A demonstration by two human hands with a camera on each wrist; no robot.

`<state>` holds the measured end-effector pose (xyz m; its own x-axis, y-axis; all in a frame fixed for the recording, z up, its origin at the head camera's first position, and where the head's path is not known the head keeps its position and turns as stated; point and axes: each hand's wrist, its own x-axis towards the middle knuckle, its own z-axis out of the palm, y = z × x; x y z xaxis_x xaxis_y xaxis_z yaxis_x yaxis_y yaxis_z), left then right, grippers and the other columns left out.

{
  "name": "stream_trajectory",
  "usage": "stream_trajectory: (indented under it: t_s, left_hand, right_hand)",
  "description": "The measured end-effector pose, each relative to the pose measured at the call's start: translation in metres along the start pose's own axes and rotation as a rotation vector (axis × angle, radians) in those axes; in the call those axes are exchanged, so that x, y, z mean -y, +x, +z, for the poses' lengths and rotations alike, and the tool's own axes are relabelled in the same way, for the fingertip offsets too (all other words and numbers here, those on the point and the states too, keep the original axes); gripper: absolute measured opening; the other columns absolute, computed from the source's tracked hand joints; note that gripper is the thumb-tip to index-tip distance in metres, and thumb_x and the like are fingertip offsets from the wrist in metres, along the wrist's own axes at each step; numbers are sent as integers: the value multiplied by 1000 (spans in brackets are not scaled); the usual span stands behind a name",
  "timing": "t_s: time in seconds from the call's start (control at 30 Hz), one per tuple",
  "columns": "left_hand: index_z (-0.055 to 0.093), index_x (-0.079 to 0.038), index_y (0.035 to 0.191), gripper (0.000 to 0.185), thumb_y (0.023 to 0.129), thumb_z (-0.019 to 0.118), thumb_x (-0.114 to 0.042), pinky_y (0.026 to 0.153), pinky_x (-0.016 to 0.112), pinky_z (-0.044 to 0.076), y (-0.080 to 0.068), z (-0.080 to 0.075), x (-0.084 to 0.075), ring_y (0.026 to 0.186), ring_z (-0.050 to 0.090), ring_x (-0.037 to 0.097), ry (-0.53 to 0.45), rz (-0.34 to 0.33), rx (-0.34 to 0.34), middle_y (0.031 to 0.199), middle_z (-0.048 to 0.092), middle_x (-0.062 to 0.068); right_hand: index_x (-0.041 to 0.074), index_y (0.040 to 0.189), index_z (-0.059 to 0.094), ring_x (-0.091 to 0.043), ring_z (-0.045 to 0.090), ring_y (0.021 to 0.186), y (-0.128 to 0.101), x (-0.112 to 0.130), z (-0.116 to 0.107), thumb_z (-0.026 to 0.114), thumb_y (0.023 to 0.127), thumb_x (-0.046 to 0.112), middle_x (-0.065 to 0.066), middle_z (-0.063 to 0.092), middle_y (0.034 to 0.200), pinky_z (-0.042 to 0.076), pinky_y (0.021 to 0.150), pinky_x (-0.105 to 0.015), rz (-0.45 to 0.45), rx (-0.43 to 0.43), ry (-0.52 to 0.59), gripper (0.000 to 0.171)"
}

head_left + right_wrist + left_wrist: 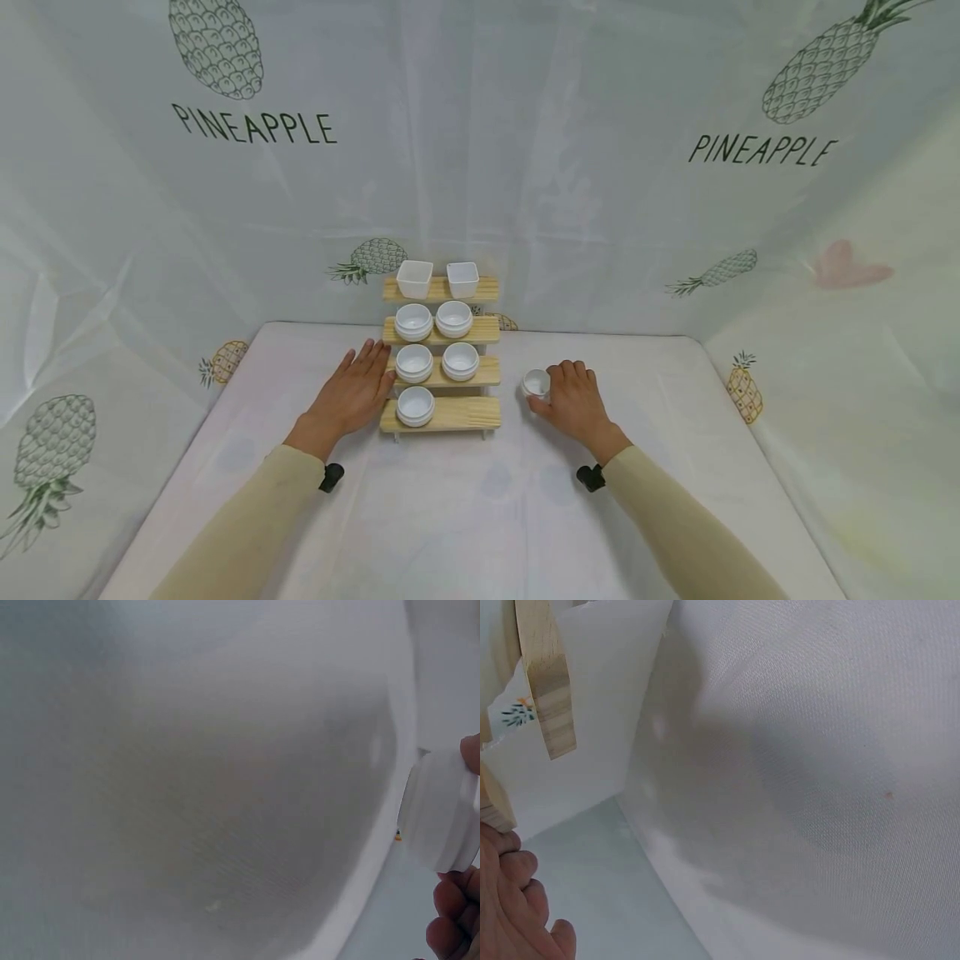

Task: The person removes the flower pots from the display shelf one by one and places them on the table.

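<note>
the right hand (576, 402) is curling its fingers round a small round white ceramic bowl (536, 382) on the white table (465, 517), just right of the stepped wooden rack (465, 414); the left hand (348, 398) is lying flat, fingers straight, bracing the rack's left side.

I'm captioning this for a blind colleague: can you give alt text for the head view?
A person's right hand grips a small white cup on a white table, beside a stepped wooden rack of white bowls; the left hand lies flat against the rack's other side.
</note>
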<state>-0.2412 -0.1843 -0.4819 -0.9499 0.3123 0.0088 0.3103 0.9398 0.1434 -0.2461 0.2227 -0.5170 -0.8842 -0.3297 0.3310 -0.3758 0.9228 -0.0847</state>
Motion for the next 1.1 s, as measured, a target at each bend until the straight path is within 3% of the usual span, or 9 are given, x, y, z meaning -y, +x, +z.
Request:
stream_trajectory:
  t_s: [0.23, 0.63, 1.1]
  left_hand:
    - [17, 2, 167, 69, 116, 24, -43, 133, 57, 12, 0, 0, -1, 164, 11, 37, -19, 3, -1, 175, 18, 20]
    - [18, 2, 167, 69, 116, 23, -44, 133, 56, 13, -1, -2, -3, 164, 13, 37, -31, 9, -1, 175, 19, 19]
    - [19, 3, 167, 69, 116, 25, -43, 133, 56, 13, -2, -2, -3, 164, 13, 38, -29, 6, -12, 175, 20, 20]
  right_hand:
    - [-5, 116, 65, -37, 53, 98, 5, -2, 10, 74, 95, 47, -19, 61, 104, 46, 82, -47, 10, 69, -35, 57]
    - [-4, 123, 62, -33, 47, 100, 18, -13, 6, 68, 95, 52, -16, 57, 107, 43, 86, -46, -16, 197, -67, 63]
    - [-5, 124, 61, -35, 50, 105, 25, -19, 1, 65, 97, 50, -17, 58, 111, 44, 88, -48, -54, 230, -96, 61]
